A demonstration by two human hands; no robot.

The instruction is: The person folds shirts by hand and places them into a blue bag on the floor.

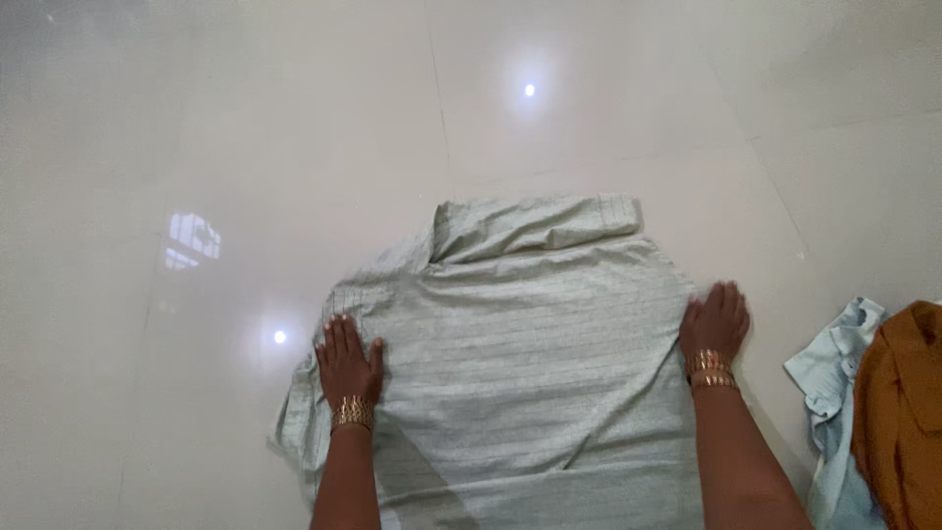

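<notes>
left hand (347, 365) flat, fingers spread, pressing left edge of pale grey-green striped woven garment (520, 363) | right hand (714, 322) flat on its right edge, grasping nothing | garment spread on glossy white tiled floor (245, 147), collar end away | step, judged: smoothing before fold; next likely needs pinching an edge | light blue cloth (834, 383) and mustard cloth (903, 412) right of garment

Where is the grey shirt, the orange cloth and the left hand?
Grey shirt (520, 334): head view, middle of its flat back.
Orange cloth (901, 412): head view, its middle fold.
Left hand (347, 363): head view, back of hand.
</notes>
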